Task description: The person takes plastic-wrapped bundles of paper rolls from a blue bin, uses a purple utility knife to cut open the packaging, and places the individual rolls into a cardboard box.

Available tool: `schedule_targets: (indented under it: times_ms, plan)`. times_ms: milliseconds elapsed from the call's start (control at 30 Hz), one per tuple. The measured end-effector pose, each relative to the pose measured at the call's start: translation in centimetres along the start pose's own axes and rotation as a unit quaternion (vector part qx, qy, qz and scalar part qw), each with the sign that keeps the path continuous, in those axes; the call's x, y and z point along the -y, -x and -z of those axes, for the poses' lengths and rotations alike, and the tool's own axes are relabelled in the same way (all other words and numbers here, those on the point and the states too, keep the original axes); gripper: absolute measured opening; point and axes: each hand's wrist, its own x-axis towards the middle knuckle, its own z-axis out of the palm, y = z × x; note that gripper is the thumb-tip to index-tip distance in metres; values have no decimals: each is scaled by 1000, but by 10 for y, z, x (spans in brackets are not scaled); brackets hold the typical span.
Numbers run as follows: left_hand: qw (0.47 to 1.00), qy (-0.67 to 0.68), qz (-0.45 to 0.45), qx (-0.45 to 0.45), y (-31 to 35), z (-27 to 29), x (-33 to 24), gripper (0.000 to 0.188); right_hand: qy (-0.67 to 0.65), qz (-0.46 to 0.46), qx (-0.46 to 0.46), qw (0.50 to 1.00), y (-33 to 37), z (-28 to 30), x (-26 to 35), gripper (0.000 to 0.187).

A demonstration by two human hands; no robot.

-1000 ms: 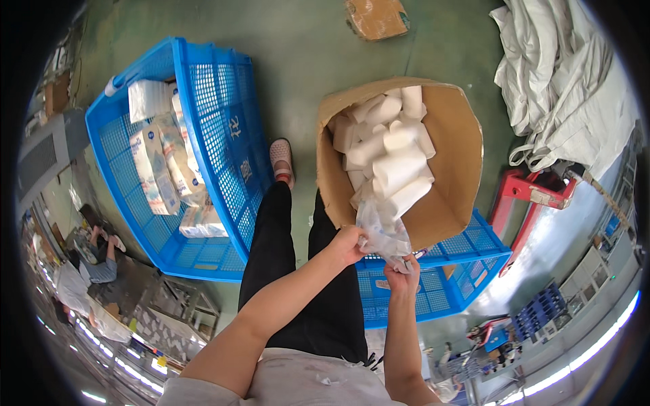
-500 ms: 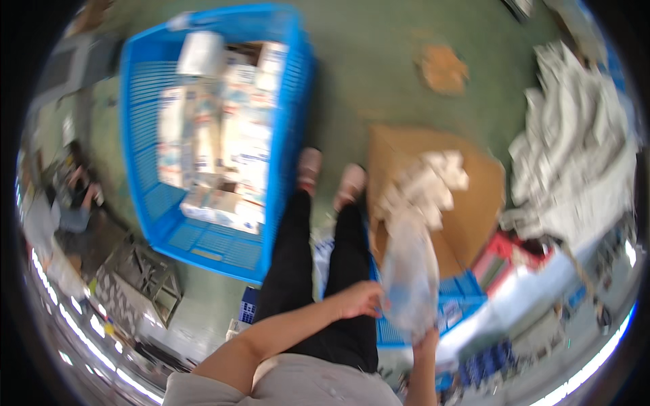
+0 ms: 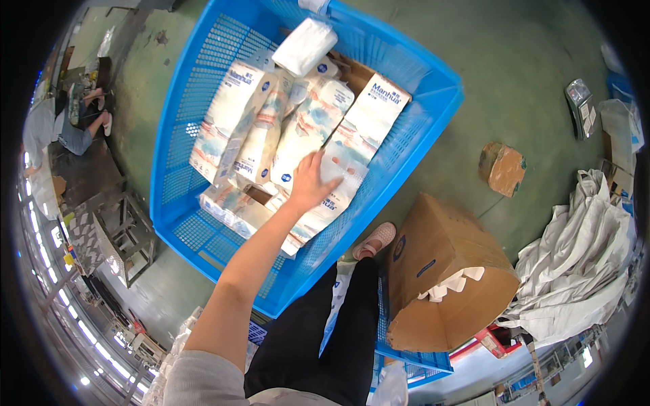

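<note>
My left hand [image 3: 311,184] is over the large blue crate [image 3: 308,287], its fingers apart and touching a white tissue pack [image 3: 336,203] printed with watercolour shapes. Above that pack, in the same row, lies another tissue pack [image 3: 374,111]. To the hand's left are several similar packs, some standing on edge, and a plain white pack [image 3: 305,47] rests on top near the crate's far side. My right hand is out of view. A clear plastic bag [image 3: 391,387] shows at the lower edge; what holds it is hidden.
An open cardboard box [image 3: 440,257] with white pieces inside leans at my right, over a smaller blue crate [image 3: 413,358]. Grey-white sheeting [image 3: 569,264] is heaped farther right. A brown carton piece [image 3: 502,169] lies on the floor. Another person [image 3: 61,128] sits at far left.
The view has swung toward the large crate. My left hand has left the plastic bag and reached onto the tissue packs. My right hand has dropped out of view.
</note>
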Motion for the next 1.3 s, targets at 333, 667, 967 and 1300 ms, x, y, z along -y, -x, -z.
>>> schedule_targets:
  times_ms: [333,667,967,1300]
  plan:
    - [980,193,29,32,24,32,20,13,103,90,267,954,48,-144,90,29]
    - [922,324,-82,193,232,252,-139,20,265,221,546,764,226,-363,105,47]
    - [864,300,-179,363,332,175,-180,39,406,106,603,679,158,-355,112,65]
    - [624,633,457,-33,263,126,-23,45,498,422,554,516,108,-355,83,107]
